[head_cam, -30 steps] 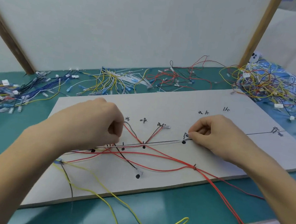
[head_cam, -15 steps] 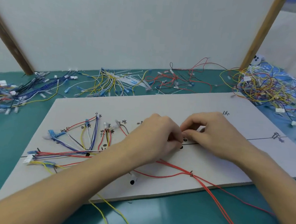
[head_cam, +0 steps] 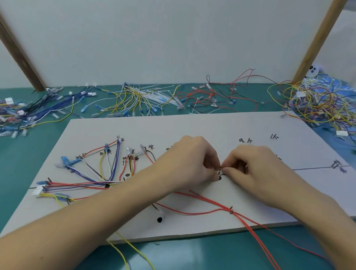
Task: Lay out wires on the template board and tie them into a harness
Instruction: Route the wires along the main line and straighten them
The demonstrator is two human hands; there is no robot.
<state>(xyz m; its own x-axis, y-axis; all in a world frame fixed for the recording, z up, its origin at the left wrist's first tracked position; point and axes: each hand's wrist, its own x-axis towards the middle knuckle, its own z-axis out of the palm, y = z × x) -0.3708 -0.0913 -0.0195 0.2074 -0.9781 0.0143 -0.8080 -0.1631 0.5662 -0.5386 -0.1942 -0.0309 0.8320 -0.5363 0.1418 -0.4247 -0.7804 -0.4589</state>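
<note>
1. Pinching together at the middle of the template board, the left hand and right hand meet fingertip to fingertip over a small piece on the drawn trunk line; it looks like a tie or wire end, too small to tell which.
2. Judged step: fastening a tie at this marked point. The next move likely calls for a steady pull to snug it without dragging the wires off the line.
3. Just near of the hands, the red wires, about three, gather at one dark tie and run off the near edge.
4. Left on the board, one fan of laid wires in blue, white, yellow and red spreads to its labels.
5. Two yellow wires trail onto the green counter.
6. Far along the counter lie four loose wire heaps, with the largest tangle at the right.
</note>
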